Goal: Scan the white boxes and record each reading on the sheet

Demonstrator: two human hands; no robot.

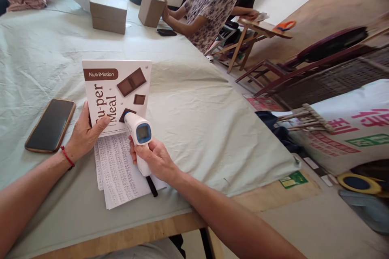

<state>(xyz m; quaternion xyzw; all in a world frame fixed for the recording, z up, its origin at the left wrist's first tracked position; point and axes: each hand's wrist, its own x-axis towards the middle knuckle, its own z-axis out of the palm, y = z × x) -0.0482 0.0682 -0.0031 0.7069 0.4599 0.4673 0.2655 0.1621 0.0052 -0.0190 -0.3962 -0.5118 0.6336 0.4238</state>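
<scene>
My left hand (88, 131) grips the lower left edge of a white and brown NutriMotion box (130, 103), thumb across its front. In my right hand (154, 156) is a white infrared thermometer (138, 123) with a blue-framed screen, its front end overlapping the box's lower part from my view. Whether the thermometer touches the box I cannot tell. Beneath both hands lie handwritten paper sheets (117, 174), partly covered by the box. A black pen (152, 186) rests on them, its upper part hidden by the thermometer. Left of my left hand lies a smartphone (50, 125).
A pale cloth (188, 109) covers the table. Toward the far side stand a cardboard box (108, 15) and a second carton (151, 10) held by another person. A dark phone (166, 32) lies near that person. Wooden chairs (273, 75) and a printed sack (349, 125) are at the right.
</scene>
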